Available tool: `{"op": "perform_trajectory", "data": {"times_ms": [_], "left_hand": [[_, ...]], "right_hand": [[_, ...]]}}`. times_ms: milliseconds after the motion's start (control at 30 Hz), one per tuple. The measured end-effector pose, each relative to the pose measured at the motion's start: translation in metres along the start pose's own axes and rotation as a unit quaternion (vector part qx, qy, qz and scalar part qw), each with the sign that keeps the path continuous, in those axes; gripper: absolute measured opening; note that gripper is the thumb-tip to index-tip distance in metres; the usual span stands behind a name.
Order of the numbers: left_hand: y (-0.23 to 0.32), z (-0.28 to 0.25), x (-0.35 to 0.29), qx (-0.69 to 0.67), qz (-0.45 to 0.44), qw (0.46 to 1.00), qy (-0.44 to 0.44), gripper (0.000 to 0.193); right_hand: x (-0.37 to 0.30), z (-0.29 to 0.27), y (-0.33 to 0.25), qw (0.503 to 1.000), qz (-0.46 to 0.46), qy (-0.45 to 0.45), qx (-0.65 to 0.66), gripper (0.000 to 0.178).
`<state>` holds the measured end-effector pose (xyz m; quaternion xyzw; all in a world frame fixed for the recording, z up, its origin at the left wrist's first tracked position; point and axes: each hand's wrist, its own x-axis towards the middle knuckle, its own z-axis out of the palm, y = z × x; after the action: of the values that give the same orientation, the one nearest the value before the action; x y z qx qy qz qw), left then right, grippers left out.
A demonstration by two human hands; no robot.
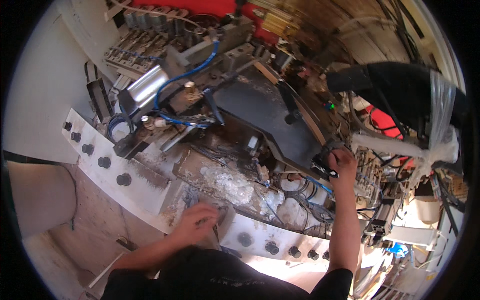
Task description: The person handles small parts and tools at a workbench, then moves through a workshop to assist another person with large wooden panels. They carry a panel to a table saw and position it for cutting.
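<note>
My right hand (pixel 344 166) is closed around a small black part (pixel 324 164) at the right end of a dark flat plate (pixel 255 102). Most of that part is hidden by the fingers, so its kind does not show. Near the front of the machine, my left hand (pixel 197 221) is over the inner edge of a white curved panel (pixel 145 192), beside a grey metal bracket (pixel 226 219). Its fingers look bent, but they are blurred and their tips are hidden. Between the hands lies a dusty machine bed with a whitish crusted patch (pixel 227 185).
Black knobs (pixel 123 179) line the white panel. A blue hose (pixel 187 75) loops over the machine beside a shiny metal cylinder (pixel 147 85). At the right hang a thick black duct (pixel 390 90) and plastic wrapping (pixel 442 110). A beige bin (pixel 42 197) stands at the left.
</note>
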<state>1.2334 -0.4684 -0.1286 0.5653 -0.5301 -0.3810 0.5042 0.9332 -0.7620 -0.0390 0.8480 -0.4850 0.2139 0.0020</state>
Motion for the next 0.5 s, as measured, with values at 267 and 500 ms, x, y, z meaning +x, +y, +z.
{"op": "perform_trajectory", "data": {"times_ms": [267,500], "left_hand": [[-0.064,-0.103,-0.120,-0.303,-0.564,0.766,0.056,0.019],[-0.110,-0.165,-0.085,-0.471,-0.597,0.649,-0.010,0.044]], "right_hand": [[0.000,-0.002,-0.004,0.988,0.151,-0.039,-0.012,0.013],[-0.016,0.001,0.034,0.983,0.176,-0.026,0.038,0.014]]}}
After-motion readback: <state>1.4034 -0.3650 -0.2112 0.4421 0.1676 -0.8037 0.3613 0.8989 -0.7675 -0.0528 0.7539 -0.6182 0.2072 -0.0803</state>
